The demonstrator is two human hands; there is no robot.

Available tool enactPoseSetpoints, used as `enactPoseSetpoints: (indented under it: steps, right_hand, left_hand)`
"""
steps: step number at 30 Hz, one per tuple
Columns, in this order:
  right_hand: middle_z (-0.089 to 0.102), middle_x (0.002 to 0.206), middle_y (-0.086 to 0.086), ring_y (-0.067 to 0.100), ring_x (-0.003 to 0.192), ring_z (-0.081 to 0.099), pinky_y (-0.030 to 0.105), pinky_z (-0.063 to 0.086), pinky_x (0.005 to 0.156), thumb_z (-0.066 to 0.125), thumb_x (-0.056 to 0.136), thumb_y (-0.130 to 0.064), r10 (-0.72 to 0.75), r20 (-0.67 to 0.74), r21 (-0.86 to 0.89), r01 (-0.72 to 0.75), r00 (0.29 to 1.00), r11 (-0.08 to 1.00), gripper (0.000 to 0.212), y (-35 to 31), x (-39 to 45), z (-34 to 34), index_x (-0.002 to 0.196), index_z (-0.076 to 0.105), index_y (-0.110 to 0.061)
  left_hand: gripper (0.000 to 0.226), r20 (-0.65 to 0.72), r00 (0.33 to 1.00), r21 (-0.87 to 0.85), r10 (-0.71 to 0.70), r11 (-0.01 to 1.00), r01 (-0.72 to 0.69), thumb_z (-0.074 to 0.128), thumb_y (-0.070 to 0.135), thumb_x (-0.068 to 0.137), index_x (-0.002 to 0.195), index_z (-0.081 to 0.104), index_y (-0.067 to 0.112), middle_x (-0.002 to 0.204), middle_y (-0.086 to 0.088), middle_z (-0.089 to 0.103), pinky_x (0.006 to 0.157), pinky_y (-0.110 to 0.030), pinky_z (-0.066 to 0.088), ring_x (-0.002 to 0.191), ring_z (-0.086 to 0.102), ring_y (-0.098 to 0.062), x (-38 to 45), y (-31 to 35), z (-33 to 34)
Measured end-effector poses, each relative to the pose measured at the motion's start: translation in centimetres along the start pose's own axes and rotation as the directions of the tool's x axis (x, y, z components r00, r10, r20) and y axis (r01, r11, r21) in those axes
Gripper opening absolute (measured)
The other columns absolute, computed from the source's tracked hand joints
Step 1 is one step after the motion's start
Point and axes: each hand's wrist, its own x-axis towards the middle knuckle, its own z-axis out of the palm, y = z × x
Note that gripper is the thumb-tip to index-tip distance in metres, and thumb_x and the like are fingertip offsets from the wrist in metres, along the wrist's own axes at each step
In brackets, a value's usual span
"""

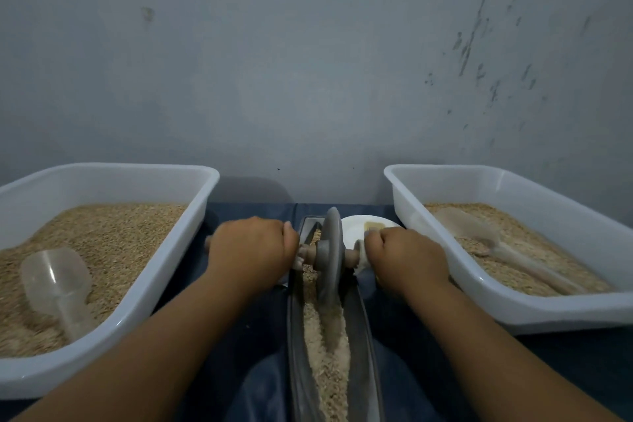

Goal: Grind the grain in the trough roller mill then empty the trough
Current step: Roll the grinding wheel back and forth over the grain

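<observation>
Midway, by my reckoning: from the head view, I am gripping the wooden axle of the roller mill with both hands, my left hand curled round the stub on its side and my right hand clenched round the other end, so neither set of fingers is free. Between them the grey stone wheel is standing upright in the long dark trough, which is running from my lap toward the wall on the blue-covered worktop. Grain is lying along the trough floor, and it is looking pale and broken on the near stretch, with a groove where the wheel is sitting; how fine it is I cannot tell through the blur.

I am judging the grinding as under way but not finished, and the emptying as not yet begun, since the trough is holding its full load. To my left a white tub is sitting heaped with whole grain and a clear scoop; to my right a second white tub is holding a shallower layer and another scoop, likely the place for the ground batch. Just behind my right hand a small white dish is peeking out.
</observation>
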Motion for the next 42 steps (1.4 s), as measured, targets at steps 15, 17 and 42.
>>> enactPoseSetpoints:
  steps: [15, 17, 42]
  right_hand:
    - [0.051, 0.055, -0.002, 0.009, 0.05, 0.048, 0.029, 0.041, 0.052, 0.005, 0.085, -0.056, -0.126, -0.004, -0.096, 0.125, 0.992, 0.988, 0.059, 0.0, -7.1, -3.2, 0.059, 0.047, -0.024]
    - [0.052, 0.055, -0.003, 0.012, 0.05, 0.048, 0.027, 0.038, 0.051, 0.005, 0.087, -0.052, -0.111, -0.094, -0.121, 0.099, 0.989, 0.988, 0.06, -0.4, -4.9, -1.8, 0.059, 0.05, -0.023]
    - [0.056, 0.058, -0.003, 0.014, 0.055, 0.053, 0.029, 0.05, 0.064, 0.027, 0.096, -0.041, -0.016, -0.111, 0.054, 0.022, 0.994, 0.998, 0.051, -0.5, -1.5, -0.4, 0.062, 0.058, -0.02]
  left_hand:
    - [0.046, -0.098, 0.99, -0.218, -0.104, 0.973, 0.08, 0.029, 0.044, 0.09, 0.05, 0.042, 0.024, 0.043, 0.005, 0.04, 0.042, -0.026, 0.033, 0.037, 0.037, -0.008, -7.6, 1.0, -2.1]
    - [0.049, -0.073, 0.984, -0.204, -0.164, 0.968, 0.146, 0.021, 0.046, 0.092, 0.054, 0.042, 0.023, 0.048, 0.005, 0.043, 0.045, -0.024, 0.032, 0.041, 0.038, -0.005, -5.0, 0.6, -0.5]
    - [0.05, -0.1, 0.99, -0.121, -0.1, 0.989, 0.087, 0.002, 0.037, 0.094, 0.076, 0.046, 0.025, 0.066, 0.008, 0.045, 0.058, -0.027, 0.043, 0.057, 0.044, -0.013, -1.6, 0.7, 0.0]
